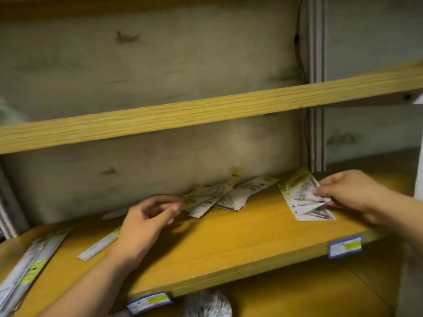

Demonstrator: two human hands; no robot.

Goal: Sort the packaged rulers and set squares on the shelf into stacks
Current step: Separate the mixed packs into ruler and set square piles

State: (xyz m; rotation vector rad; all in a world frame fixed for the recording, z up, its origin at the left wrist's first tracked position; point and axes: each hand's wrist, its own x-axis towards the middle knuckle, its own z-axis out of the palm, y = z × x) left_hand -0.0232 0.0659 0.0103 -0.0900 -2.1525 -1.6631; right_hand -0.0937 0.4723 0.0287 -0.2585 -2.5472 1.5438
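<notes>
Head view: sorting under way. Forearms reach in, palms down. left hand (146, 223) pinches yellow-tagged white packet (192, 200) off loose heap (231, 197) at back of yellow wooden shelf (229, 243). right hand (350, 195) grips stack of white set-square packets (306, 202) (print blurred). Likely next: lift packet clear, carry to matching stack.

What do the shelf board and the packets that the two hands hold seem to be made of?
Shelf board: wood or wood-look laminate, smooth yellow-brown with faint grain lines; unclear which. The packet pinched by the left hand and the stack held by the right hand: apparently white printed card with yellow headers, perhaps in clear film; blur leaves this open.
</notes>
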